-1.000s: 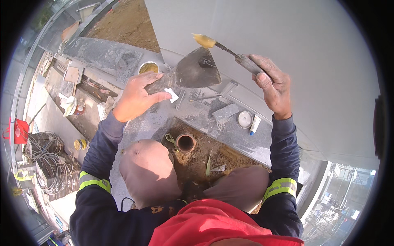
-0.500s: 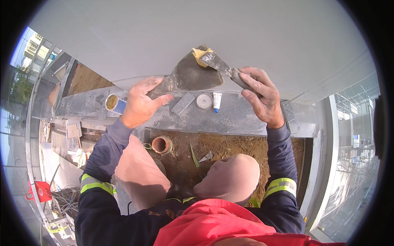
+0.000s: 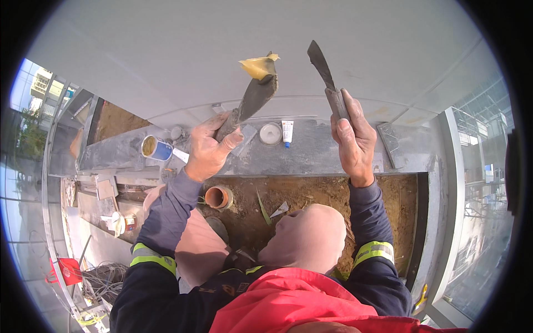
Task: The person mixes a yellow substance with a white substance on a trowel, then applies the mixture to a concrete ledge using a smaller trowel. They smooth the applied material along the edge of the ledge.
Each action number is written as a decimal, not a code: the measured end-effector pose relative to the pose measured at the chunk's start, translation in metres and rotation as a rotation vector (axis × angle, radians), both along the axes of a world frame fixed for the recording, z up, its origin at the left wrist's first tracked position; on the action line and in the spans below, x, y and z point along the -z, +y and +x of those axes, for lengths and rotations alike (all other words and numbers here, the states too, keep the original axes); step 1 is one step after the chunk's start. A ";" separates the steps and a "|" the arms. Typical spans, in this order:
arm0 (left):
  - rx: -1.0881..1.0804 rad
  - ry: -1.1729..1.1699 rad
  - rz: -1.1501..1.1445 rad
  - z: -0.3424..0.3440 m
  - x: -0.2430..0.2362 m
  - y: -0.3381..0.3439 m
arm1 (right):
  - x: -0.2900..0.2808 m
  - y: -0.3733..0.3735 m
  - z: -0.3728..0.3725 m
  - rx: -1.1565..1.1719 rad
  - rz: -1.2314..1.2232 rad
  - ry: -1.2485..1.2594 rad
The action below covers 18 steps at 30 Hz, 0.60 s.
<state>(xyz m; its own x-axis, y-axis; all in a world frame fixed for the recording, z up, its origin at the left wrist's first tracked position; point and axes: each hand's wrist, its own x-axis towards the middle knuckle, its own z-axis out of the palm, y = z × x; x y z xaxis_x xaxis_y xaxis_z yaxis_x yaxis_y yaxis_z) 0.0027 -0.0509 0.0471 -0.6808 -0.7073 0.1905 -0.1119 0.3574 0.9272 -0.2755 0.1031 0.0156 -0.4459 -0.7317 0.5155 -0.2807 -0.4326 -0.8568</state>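
My left hand (image 3: 208,150) grips the dark wide scraper (image 3: 258,97) by its handle, with a lump of pale yellow paste (image 3: 255,67) at the tip of its blade. My right hand (image 3: 355,147) holds a narrower dark putty knife (image 3: 319,61) upright by its grey handle, its blade apart from the scraper. Both tools are raised before a large pale grey panel (image 3: 388,55). Below them on a dusty grey ledge (image 3: 322,155) lie a small white tube with a blue cap (image 3: 287,133), a round white lid (image 3: 271,134) and a blue-white can of yellow paste (image 3: 156,148).
My knees (image 3: 300,238) are over a dirt pit (image 3: 377,205) with a clay pipe (image 3: 218,197). Left lie boards, a white bucket (image 3: 119,222), tangled cables (image 3: 108,280) and a red bag (image 3: 66,272). A glazed frame (image 3: 452,222) borders the right.
The two blades met half a second ago and are now apart, the right knife swung upright, the yellow paste on the wide scraper. The view has turned toward the panel since one second ago.
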 end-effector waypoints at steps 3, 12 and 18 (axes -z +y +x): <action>-0.014 0.009 -0.054 -0.001 0.001 0.000 | -0.011 -0.025 0.028 0.008 -0.093 0.217; -0.105 -0.053 -0.061 0.011 0.000 -0.008 | 0.048 -0.010 0.034 -0.072 0.055 0.135; -0.060 0.001 0.027 -0.019 0.020 0.012 | 0.007 -0.051 0.052 -0.205 -0.043 -0.338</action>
<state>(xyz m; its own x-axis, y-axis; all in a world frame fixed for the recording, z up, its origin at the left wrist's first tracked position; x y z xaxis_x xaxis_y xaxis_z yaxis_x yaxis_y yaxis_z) -0.0167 -0.0391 0.0271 -0.6370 -0.7517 0.1709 -0.1317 0.3246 0.9366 -0.2233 0.0521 0.0085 -0.4427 -0.8041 0.3967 0.1100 -0.4878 -0.8660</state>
